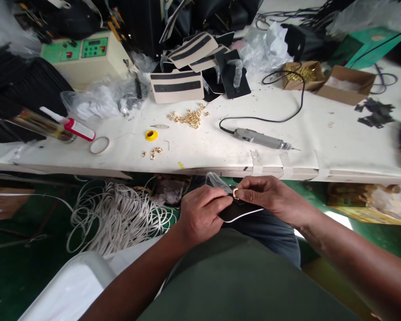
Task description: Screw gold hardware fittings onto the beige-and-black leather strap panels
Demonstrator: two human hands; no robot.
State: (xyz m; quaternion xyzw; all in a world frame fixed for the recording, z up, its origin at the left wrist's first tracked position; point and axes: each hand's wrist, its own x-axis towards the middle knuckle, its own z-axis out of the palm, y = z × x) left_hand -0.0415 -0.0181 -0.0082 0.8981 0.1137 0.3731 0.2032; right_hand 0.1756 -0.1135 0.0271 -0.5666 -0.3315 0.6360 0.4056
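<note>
Just in front of the table edge, my left hand [202, 211] is closed on a black panel [235, 211] with a pale edge, held over my lap. A clear plastic wrap [217, 180] sticks up from the panel beside the fingers. My right hand [270, 196] pinches a small gold ring-like metal fitting [235, 193] between thumb and forefinger, against the panel's upper part. How the fitting meets the panel is partly hidden by the fingers. More gold fittings [191, 117] lie in a pile on the table, and several others [155, 153] sit nearer the edge.
A grey corded electric screwdriver [259, 137] lies on the white table [200, 154]. Left are a yellow ring [151, 135], a tape roll [99, 145] and a red bottle [80, 128]. Stacked panels [177, 87] and cardboard boxes [345, 84] stand behind. White cord [116, 218] is heaped below.
</note>
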